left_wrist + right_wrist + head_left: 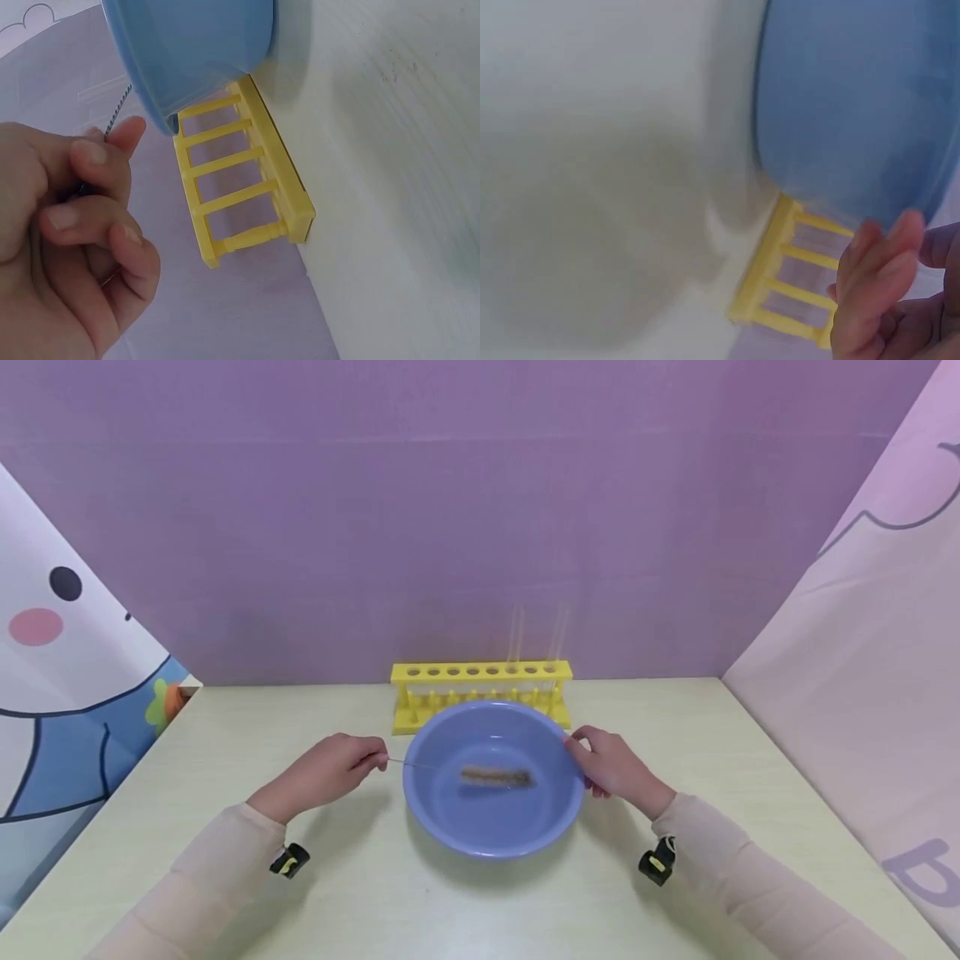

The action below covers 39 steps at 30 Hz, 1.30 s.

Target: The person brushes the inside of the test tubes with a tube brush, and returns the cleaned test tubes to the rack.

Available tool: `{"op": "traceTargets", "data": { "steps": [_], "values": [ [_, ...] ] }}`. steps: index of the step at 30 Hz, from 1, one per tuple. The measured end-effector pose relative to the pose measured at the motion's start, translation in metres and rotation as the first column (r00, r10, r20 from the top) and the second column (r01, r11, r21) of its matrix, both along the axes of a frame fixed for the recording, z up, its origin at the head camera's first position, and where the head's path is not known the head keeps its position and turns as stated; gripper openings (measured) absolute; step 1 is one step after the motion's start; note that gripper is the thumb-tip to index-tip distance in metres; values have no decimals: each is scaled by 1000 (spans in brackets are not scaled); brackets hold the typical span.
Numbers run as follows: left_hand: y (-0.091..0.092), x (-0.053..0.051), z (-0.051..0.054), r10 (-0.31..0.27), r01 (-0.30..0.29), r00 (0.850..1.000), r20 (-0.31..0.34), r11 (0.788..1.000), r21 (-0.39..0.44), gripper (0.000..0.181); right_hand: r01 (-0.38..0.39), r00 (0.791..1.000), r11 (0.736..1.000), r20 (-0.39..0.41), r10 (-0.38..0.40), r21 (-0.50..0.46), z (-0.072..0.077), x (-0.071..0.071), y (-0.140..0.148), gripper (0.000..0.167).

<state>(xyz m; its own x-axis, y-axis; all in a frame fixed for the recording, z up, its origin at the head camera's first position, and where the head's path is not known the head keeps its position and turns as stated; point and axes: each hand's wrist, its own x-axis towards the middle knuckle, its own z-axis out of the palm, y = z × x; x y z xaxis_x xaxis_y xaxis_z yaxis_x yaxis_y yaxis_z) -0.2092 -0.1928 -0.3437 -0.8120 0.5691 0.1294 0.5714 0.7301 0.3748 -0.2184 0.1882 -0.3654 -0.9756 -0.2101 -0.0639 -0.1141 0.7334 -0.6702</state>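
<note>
A test tube brush (495, 777) with brown bristles lies across the inside of a blue plastic basin (487, 842), its bristles blurred. My left hand (330, 770) pinches the brush's thin wire handle just outside the basin's left rim. Seen from the left wrist, the twisted wire (118, 110) runs out between thumb and fingers, and the bristles are hidden by the basin wall. At the opposite side, my right hand (617, 766) holds the basin's rim, thumb at the edge and fingers against the outer wall. Whether the basin contains water is hard to tell.
Directly behind the basin stands a yellow test tube rack (480, 673), with two clear test tubes (515, 635) upright at its right end. The basin hides part of the rack's base. A purple backdrop (450, 527) rises at the back edge of the pale table (247, 727).
</note>
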Motion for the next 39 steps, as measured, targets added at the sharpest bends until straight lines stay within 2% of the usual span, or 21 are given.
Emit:
{"op": "traceTargets", "data": {
  "steps": [7,13,16,20,24,28,34,39],
  "values": [
    [-2,-1,-3,22,-23,1000,-18,999,-40,13,1,994,995,-108,10,95,15,-15,-3,40],
    [-4,-3,-7,12,-13,999,-37,998,-55,15,7,995,994,-99,3,108,26,-32,-7,41],
    [-5,-2,-7,9,-12,999,-44,998,-58,16,19,996,998,-86,-13,63,30,-44,-6,42],
    [-7,-1,-9,4,-8,998,-55,998,-60,16,40,995,997,-93,-47,-68,33,-62,-2,42],
    [-8,-1,-9,-3,-1,997,-72,998,-58,16,89,991,977,-80,-106,-193,36,-79,0,46],
    [-10,0,-8,-10,8,999,-52,999,-49,16,138,983,953,-81,-165,-271,40,-91,-2,49],
    [-10,0,-4,-23,22,999,-24,999,-36,15,122,977,966,-144,-158,-230,47,-105,-6,51],
    [-10,-1,-3,-31,30,999,-23,998,-47,15,89,980,973,-158,-124,-211,50,-114,-6,50]
  ]
}}
